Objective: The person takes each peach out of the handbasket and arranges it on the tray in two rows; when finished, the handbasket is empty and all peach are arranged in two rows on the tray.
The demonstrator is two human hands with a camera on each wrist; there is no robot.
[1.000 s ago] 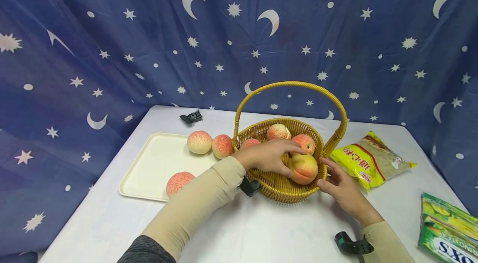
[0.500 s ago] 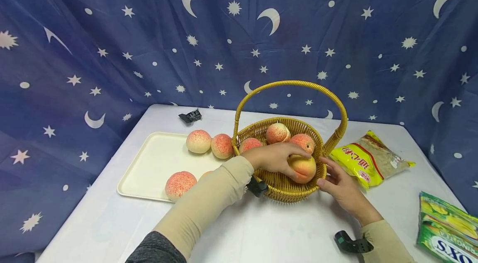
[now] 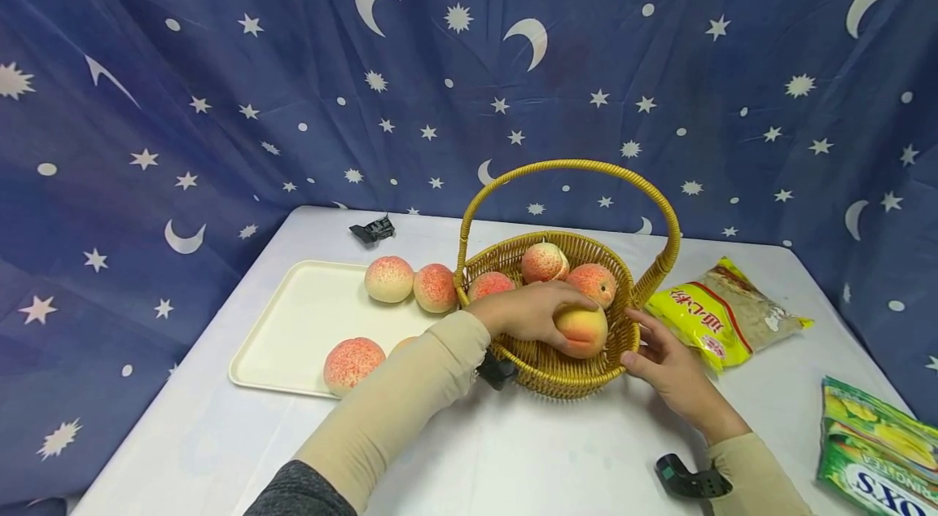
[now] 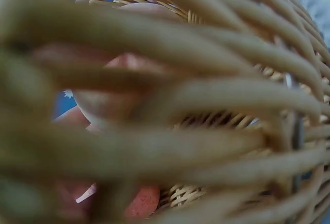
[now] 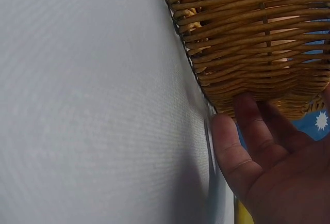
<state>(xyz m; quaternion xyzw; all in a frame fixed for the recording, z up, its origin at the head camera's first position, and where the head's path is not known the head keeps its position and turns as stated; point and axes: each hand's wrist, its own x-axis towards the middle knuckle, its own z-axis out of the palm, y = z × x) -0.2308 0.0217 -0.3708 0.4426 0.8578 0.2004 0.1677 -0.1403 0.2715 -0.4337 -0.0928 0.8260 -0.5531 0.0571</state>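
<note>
A yellow-orange peach (image 3: 589, 334) sits low inside the wicker basket (image 3: 560, 382), at its right side. My left hand (image 3: 526, 312) reaches over the basket's left rim and grips that peach from the left, fingers over its top and thumb on the near side. Three pink-speckled peaches, one of them a peach (image 3: 545, 262) at the back, lie around it in the basket. My right hand (image 3: 676, 373) touches the basket's right outer side; in the right wrist view its fingers (image 5: 227, 139) reach to the weave. Blurred basket canes largely hide the left wrist view.
A cream tray (image 3: 293, 337) on the left bears several peaches, including a speckled peach (image 3: 353, 365); one is mostly behind the left sleeve. Right of the basket lie a yellow bag (image 3: 721, 312) and a green packet (image 3: 875, 451). A small black object (image 3: 374, 229) lies at the back.
My left hand has drawn the gripped peach leftward inside the basket, away from the right rim. The right hand stays at the basket's side.
</note>
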